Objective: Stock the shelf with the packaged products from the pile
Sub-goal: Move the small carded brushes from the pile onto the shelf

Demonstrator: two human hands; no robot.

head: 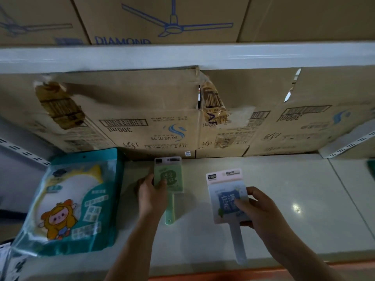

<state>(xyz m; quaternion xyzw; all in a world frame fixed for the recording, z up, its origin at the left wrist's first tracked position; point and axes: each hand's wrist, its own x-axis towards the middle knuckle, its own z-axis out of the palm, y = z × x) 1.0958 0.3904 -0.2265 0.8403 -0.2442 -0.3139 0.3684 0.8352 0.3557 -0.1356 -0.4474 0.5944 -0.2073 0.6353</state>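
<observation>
**Two paddle packs held over the shelf**

The right hand (261, 209) is pinching a white-and-blue paddle pack (225, 191), its grip closing on the card between thumb and fingers, with the handle pointing toward the person. The left hand (149, 191) is grasping a green paddle pack (169, 175) at its left edge, thumb across the front. Both packs are hovering over or resting on the pale shelf (284, 189); I cannot tell which. A teal bag (81, 199) is lying at the left. Cardboard boxes (152, 118) are standing behind, under an upper shelf (182, 55).
</observation>
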